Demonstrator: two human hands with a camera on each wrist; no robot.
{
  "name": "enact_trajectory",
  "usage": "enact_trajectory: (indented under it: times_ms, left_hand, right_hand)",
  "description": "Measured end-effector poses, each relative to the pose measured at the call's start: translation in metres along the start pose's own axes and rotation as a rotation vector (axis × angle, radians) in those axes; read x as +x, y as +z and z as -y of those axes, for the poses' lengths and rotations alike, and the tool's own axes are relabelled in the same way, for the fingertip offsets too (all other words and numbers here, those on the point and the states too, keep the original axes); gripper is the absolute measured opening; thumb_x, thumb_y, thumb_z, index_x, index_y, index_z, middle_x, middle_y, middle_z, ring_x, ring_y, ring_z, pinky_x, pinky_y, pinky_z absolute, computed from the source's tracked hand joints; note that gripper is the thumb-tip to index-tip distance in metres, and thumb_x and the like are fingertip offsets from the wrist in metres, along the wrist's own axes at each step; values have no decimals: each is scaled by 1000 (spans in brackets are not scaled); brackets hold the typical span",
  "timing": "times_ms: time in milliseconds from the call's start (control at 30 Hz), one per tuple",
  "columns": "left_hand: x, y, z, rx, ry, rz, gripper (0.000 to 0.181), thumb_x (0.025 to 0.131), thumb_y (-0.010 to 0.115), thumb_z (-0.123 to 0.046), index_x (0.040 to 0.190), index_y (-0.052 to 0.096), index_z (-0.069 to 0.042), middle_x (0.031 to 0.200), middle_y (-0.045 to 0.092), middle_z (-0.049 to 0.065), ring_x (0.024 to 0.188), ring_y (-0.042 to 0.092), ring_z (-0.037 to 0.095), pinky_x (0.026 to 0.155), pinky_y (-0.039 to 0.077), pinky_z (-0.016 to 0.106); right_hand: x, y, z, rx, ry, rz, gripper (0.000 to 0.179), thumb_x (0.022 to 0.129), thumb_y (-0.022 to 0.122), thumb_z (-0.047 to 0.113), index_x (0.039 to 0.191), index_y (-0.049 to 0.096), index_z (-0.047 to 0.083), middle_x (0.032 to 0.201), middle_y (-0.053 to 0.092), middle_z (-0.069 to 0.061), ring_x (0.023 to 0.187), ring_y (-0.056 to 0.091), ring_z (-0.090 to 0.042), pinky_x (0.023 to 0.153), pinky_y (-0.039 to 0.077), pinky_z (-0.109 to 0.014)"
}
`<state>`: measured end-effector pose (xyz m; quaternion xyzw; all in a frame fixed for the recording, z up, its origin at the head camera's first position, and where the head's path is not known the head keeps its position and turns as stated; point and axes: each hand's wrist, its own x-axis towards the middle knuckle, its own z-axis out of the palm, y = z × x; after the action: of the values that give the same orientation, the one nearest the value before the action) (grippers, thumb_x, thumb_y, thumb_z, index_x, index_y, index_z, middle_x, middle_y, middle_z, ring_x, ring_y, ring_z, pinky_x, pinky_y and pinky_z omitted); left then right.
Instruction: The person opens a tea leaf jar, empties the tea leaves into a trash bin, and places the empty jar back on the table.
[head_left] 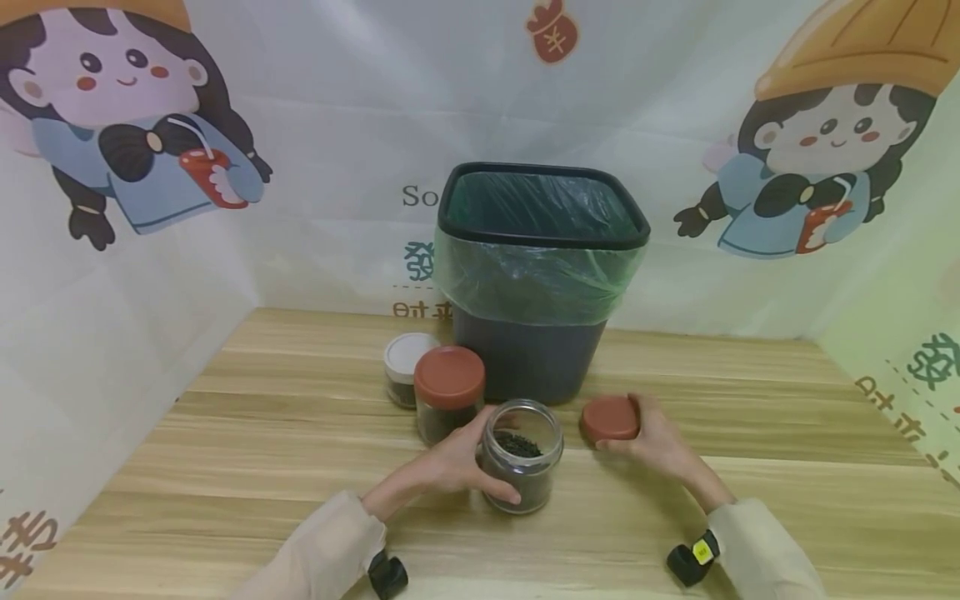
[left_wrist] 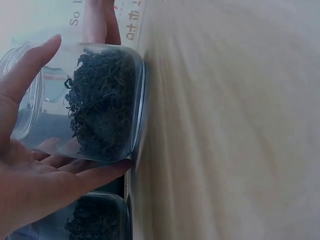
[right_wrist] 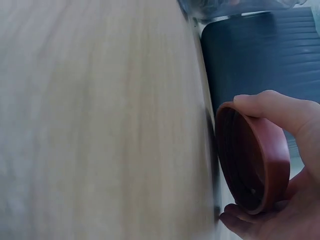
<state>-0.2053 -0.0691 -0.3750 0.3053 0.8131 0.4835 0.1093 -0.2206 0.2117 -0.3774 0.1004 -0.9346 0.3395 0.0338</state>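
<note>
My left hand [head_left: 459, 461] grips an open glass jar [head_left: 525, 492] from its left side, thumb across the front. Dark, curled dried tea leaves [left_wrist: 102, 100] fill its lower part, seen through the glass in the left wrist view. To the right of the jar, my right hand [head_left: 658, 439] holds a reddish-brown round lid [head_left: 610, 418] by its edge. In the right wrist view the lid's hollow underside [right_wrist: 242, 155] is tilted into sight, its lower rim close over the table. Behind my left hand stands a second jar [head_left: 448, 379] with a matching lid on.
A dark trash bin [head_left: 525, 354] lined with a green translucent bag [head_left: 532, 287] stands just behind the jars. Left of it is a smaller jar with a white lid [head_left: 410, 353], partly hidden. Printed cloth [head_left: 337, 167] encloses the wooden table [head_left: 247, 450] at the back and sides.
</note>
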Motion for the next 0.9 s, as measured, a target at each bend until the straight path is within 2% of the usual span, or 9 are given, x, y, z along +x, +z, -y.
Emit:
enact_trajectory:
  times_ms: [167, 367, 500, 733, 900]
  left_hand:
    - [0, 3, 0, -9, -17, -12, 98, 56, 85, -21, 135, 28, -14, 131, 43, 4, 121, 38, 20, 100, 29, 41]
    - [-1, 7, 2, -26, -23, -36, 97, 55, 85, -21, 134, 29, -15, 128, 47, 10, 120, 41, 21, 101, 28, 42]
    - [-1, 9, 3, -8, -17, -48, 97, 54, 86, -20, 132, 30, -13, 126, 49, 13, 119, 43, 24, 100, 29, 44]
    - [0, 10, 5, 39, -22, -59, 98, 51, 87, -20, 132, 31, -11, 126, 50, 11, 118, 44, 24, 99, 31, 42]
    - [0, 11, 6, 46, -18, -65, 98, 51, 87, -20, 132, 32, -9, 125, 51, 11, 118, 44, 24, 99, 31, 42]
  right_hand:
    - [3, 1, -3, -20, -16, 25, 82, 68, 76, 20, 121, 29, -21, 105, 50, -33, 90, 55, -38, 76, 47, -45]
    - [5, 1, -3, -38, -70, 54, 73, 64, 78, 19, 112, 38, -18, 95, 55, -25, 81, 56, -29, 69, 48, -40]
    - [7, 2, -1, -53, -53, 68, 72, 63, 79, 19, 111, 39, -18, 95, 55, -24, 81, 56, -28, 69, 48, -39]
    - [8, 4, 2, -95, 0, 92, 78, 63, 79, 20, 114, 36, -19, 99, 50, -26, 86, 54, -32, 74, 47, -43]
    - [11, 6, 3, -120, 4, 83, 77, 63, 79, 20, 114, 36, -19, 100, 49, -26, 88, 53, -33, 76, 46, -44]
